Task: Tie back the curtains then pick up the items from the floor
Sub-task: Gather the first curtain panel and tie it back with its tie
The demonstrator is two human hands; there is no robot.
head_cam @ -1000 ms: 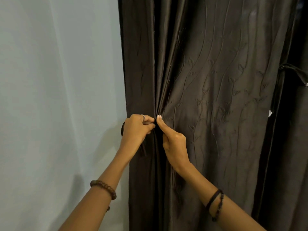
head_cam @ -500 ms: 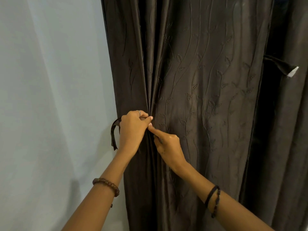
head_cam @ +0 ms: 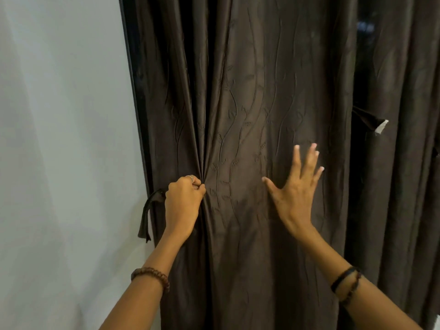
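The left hand [head_cam: 184,203] gripped a bunch of pleats near the left edge of the dark brown curtain [head_cam: 262,91], fingers curled tight around the gathered cloth at centre-left of the frame. The right hand [head_cam: 295,186] was wide open, fingers spread and straight, held in front of or against the flat panel at centre-right (whether the palm actually pressed the fabric could not be told, as the fingertips were blurred).

The tie-back strap [head_cam: 148,210] hung as a short dark loop just beside the left hand, on its left, between the curtain edge and the pale wall [head_cam: 59,139]; its long axis ran roughly vertical. A second strap [head_cam: 370,121] with a white tip poked out near a second curtain panel [head_cam: 404,163] at the right of the frame, well apart from both hands.

By my judgement the gathering step was in hand and the tying not yet done. The loose cloth lay to the right of the grip, so the right hand was nearer to it and better placed to sweep it leftward toward the bunch, while the left hand was nearer the hanging strap. No floor or items on it were in view.
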